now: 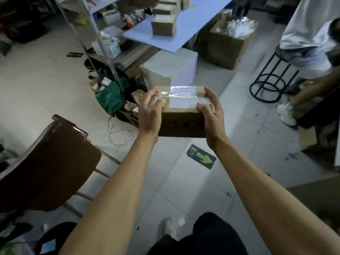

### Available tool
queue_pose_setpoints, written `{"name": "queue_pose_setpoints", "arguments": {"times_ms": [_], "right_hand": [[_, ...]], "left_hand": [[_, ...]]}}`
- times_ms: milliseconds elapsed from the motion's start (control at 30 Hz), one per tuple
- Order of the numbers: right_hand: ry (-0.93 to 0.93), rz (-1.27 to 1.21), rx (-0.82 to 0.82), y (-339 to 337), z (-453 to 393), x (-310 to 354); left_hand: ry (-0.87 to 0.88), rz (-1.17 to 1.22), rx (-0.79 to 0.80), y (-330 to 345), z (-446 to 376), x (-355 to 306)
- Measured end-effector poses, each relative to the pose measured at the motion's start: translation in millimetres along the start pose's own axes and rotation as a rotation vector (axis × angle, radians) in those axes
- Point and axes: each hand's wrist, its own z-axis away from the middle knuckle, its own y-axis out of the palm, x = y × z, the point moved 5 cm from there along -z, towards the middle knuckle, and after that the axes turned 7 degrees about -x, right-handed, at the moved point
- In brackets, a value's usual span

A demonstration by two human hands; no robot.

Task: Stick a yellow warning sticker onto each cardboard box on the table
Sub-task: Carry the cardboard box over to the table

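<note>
Cardboard box (181,115) is held up in mid-air over the tiled floor (184,181), well short of the blue worktop (184,34) at the far side. Both hands are clamped on it: the left hand (150,109) grips its left end with fingers spread over the taped top, and the right hand (209,111) wraps its right end, thumb on the top edge. Clear tape and a white label (184,103) cover the top face; no yellow sticker shows on the sides that can be seen.

More small cardboard boxes (164,24) are stacked on the worktop. Between the held box and the worktop stands a white carton (176,69) on the floor. To the far left rises a metal shelf rack (95,34), with a green bag (112,96) and loose clutter at its foot. A brown chair (46,162) stands near left. A large open carton (228,43) of wrapped goods sits far right, beside a black stool (270,78) on which another person (309,34) sits. A green arrow floor marker (201,156) lies just below the box.
</note>
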Motion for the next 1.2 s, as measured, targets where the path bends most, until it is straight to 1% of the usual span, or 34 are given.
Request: {"name": "queue_pose_setpoints", "arguments": {"times_ms": [167, 267, 500, 700, 867, 1000, 1200], "right_hand": [[-0.012, 0.041, -0.092, -20.2, -54.1, -11.2], [-0.017, 0.049, -0.131, -38.5, -96.3, -18.0], [0.003, 0.013, -0.143, -91.7, -216.7, -13.0], [0.02, -0.004, -0.132, -119.8, -303.7, -4.5], [0.046, -0.003, -0.129, -131.2, -371.1, -9.0], [0.06, 0.018, -0.133, -130.7, -428.9, -20.1], [0.071, 0.045, -0.185, -116.1, -535.5, -27.2]], "left_hand": [[-0.045, 0.011, 0.092, 53.4, -40.7, 21.9], [-0.062, -0.003, 0.132, 98.7, -69.0, 34.7], [-0.092, 0.008, 0.196, 225.5, -132.9, 39.7], [-0.125, -0.037, 0.22, 304.7, -184.8, 42.3], [-0.116, -0.013, 0.213, 357.8, -229.1, 45.2], [-0.177, 0.003, 0.208, 393.2, -270.5, 61.3], [-0.153, -0.039, 0.254, 453.7, -366.7, 74.4]]}}
